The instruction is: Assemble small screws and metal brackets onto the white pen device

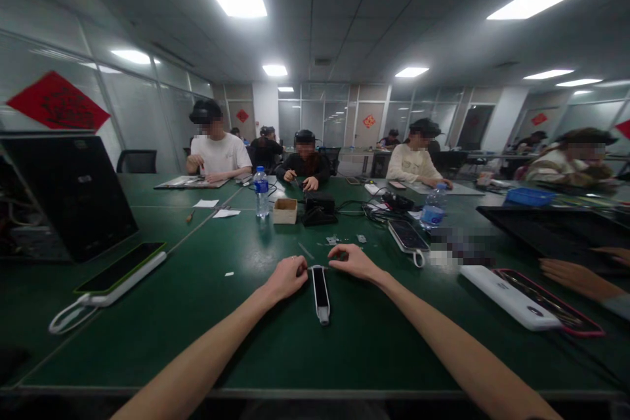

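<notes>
- On the green bench [275, 341], close in front of the wearer, a slim device [321, 290] with a dark face and white edges lies flat, its length running toward the wearer
- Left hand [288, 275] is just beside the far end, fingers bent inward; whether they pinch anything I cannot tell
- Right hand [358, 264] is at the same end from the other side, fingers curved, thumb and index tips near each other; their grip is too small to make out
- Between the hands a thin piece [327, 268] seems to cross the far end, too faint to name
- For good work here, I would match both hands in height and press lightly and evenly, so that the slim device neither twists nor slides
- Clear packets [333, 241] lie just beyond the hands and a white scrap [229, 273] lies off to the left, so short finger movements should suit better than wide sweeps
</notes>
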Action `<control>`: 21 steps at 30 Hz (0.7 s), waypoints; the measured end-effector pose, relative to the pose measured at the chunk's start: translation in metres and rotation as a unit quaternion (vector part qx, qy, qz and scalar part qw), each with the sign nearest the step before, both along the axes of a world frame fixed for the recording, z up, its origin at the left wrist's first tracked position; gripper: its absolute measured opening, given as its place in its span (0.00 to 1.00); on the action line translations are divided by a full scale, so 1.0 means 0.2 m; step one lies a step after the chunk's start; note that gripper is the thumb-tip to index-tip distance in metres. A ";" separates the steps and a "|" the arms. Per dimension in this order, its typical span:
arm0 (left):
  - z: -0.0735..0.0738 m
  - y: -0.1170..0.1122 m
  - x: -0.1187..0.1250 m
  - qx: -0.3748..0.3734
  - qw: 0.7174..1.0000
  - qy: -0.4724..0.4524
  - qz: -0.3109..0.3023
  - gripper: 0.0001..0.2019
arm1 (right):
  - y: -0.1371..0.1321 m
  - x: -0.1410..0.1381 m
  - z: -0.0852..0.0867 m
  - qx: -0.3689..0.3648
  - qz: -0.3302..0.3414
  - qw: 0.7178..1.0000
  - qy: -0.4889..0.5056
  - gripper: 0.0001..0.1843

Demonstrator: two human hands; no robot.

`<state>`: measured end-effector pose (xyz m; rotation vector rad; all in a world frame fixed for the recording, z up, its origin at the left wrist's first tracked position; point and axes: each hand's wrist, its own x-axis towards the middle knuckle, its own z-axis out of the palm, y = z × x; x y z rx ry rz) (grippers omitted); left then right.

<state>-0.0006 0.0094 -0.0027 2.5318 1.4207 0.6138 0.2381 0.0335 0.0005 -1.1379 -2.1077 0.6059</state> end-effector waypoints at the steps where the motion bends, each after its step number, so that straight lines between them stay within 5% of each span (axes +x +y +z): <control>1: 0.00 0.00 0.00 -0.008 1.000 -0.001 0.000 0.05 | 0.03 0.03 0.00 0.018 -0.021 1.000 -0.001 0.11; 5: 0.01 -0.01 0.00 -0.007 1.000 -0.014 -0.003 0.05 | 0.17 0.16 -0.02 0.081 -0.146 0.985 -0.034 0.12; 9: 0.01 -0.01 0.00 -0.013 1.000 -0.018 -0.005 0.04 | 0.32 0.23 -0.01 0.050 -0.248 0.966 -0.047 0.23; 15: 0.01 -0.01 0.00 -0.010 1.000 -0.018 -0.008 0.04 | 0.47 0.24 0.09 -0.037 -0.213 0.960 -0.176 0.25; 21: -0.01 0.00 0.00 -0.011 0.999 -0.024 -0.017 0.04 | 0.50 0.31 0.17 -0.156 -0.165 0.923 -0.310 0.10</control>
